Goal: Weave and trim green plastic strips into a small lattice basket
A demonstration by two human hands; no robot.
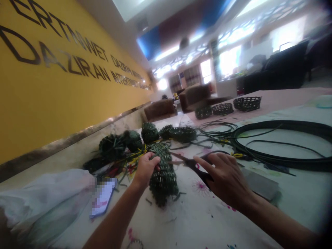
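Coil (290, 162) and baskets (247, 104) beyond scissors (192, 164) and woven piece (164, 176).

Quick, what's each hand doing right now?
Left hand: closed on the dark green woven piece.
Right hand: holding scissors, blades apart, beside the woven piece.

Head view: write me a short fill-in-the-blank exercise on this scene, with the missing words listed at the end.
The right hand holds an open pair of ____. The left hand grips a woven piece whose color is dark ____. The lettered upper wall is painted ____. The large coil lies toward the ____ side of the picture.

Missing words, in order: scissors; green; yellow; right.
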